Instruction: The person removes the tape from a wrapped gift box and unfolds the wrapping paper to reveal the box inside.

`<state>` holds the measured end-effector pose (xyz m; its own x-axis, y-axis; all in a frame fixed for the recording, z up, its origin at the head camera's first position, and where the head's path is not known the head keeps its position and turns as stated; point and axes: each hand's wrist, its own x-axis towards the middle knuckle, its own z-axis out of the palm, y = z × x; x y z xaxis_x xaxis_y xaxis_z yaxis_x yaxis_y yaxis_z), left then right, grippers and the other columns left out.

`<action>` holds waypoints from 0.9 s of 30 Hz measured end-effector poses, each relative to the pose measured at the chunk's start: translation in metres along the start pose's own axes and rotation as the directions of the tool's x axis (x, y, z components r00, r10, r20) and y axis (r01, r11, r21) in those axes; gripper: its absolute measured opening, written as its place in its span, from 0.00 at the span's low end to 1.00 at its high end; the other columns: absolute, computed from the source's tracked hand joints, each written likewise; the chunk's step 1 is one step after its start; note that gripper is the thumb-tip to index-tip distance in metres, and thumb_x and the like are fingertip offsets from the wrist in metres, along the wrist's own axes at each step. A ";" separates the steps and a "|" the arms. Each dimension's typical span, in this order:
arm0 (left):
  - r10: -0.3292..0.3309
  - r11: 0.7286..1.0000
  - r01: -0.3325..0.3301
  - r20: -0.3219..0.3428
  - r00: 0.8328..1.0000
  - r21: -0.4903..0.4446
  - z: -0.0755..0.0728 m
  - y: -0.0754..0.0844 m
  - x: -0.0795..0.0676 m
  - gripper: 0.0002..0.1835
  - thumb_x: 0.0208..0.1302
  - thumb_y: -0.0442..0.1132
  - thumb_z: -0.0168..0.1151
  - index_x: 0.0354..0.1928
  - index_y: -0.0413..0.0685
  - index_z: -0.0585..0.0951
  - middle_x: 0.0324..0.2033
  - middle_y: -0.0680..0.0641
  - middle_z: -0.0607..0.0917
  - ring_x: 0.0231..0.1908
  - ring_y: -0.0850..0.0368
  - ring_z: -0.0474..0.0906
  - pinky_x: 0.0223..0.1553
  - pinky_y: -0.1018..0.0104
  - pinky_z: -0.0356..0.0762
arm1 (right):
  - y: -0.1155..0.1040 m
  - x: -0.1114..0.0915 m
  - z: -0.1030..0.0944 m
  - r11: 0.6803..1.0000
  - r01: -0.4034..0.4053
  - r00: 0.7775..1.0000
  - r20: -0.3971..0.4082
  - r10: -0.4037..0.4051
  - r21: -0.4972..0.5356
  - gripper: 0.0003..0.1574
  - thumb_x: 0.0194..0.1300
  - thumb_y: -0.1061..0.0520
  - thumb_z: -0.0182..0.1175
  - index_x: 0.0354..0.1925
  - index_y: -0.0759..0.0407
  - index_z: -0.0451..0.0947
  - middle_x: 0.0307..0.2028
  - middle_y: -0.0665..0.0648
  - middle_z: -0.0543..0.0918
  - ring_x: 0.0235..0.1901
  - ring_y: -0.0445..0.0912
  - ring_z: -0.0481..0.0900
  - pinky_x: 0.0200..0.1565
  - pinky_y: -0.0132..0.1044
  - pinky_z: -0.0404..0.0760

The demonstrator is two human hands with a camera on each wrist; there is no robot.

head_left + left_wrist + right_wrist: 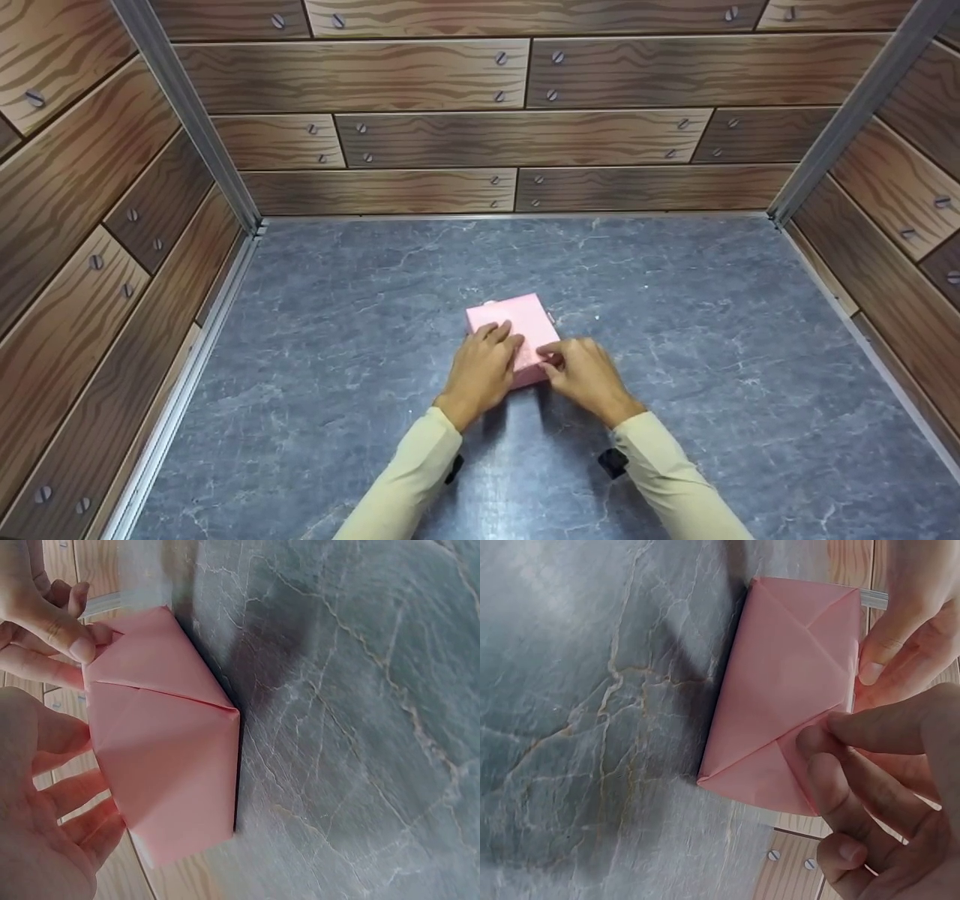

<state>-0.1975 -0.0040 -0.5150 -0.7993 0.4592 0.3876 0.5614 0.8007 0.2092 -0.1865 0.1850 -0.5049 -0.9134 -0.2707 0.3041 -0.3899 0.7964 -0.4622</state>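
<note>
A box wrapped in pink paper [532, 319] lies on the grey-blue marbled tabletop [337, 337]. My left hand [484, 367] rests on top of the box, its fingers spread over the upper face. At the near right corner, my right hand [589, 375] pinches the paper's edge between thumb and fingers. Diagonal folds cross the box's near side [780, 667] in the right wrist view. There a pointed paper flap [802, 765] sits under the right fingers. In the left wrist view a crease runs across the pink side [172, 765], below the right thumb.
Wood-pattern panels [435, 139] enclose the table at the back and both sides, with metal rails [191, 112] at the corners. Small pale tabs [552, 317] stick out at the box's far and right edges. A black device [613, 463] is strapped at the right wrist.
</note>
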 end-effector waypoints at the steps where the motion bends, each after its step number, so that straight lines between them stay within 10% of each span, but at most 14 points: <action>1: 0.002 1.000 -0.002 -0.001 1.000 0.002 0.000 0.000 0.000 0.13 0.71 0.37 0.59 0.53 0.46 0.86 0.60 0.41 0.82 0.59 0.44 0.78 0.59 0.49 0.77 | -0.001 0.000 0.000 1.000 -0.011 1.000 0.006 0.011 0.001 0.12 0.54 0.65 0.72 0.40 0.61 0.90 0.27 0.53 0.89 0.27 0.44 0.86 0.32 0.44 0.85; 27: 0.011 0.999 -0.010 -0.017 1.000 0.036 -0.001 0.002 -0.003 0.12 0.68 0.39 0.62 0.51 0.48 0.86 0.58 0.42 0.83 0.54 0.45 0.79 0.56 0.49 0.77 | 0.001 0.000 -0.001 0.999 -0.047 0.999 -0.024 0.047 -0.010 0.20 0.59 0.52 0.75 0.46 0.62 0.88 0.34 0.57 0.90 0.34 0.53 0.88 0.37 0.52 0.84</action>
<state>-0.1942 -0.0045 -0.5149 -0.7894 0.4612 0.4052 0.5615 0.8092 0.1728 -0.1870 0.1858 -0.5045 -0.9275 -0.2201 0.3023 -0.3455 0.8134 -0.4679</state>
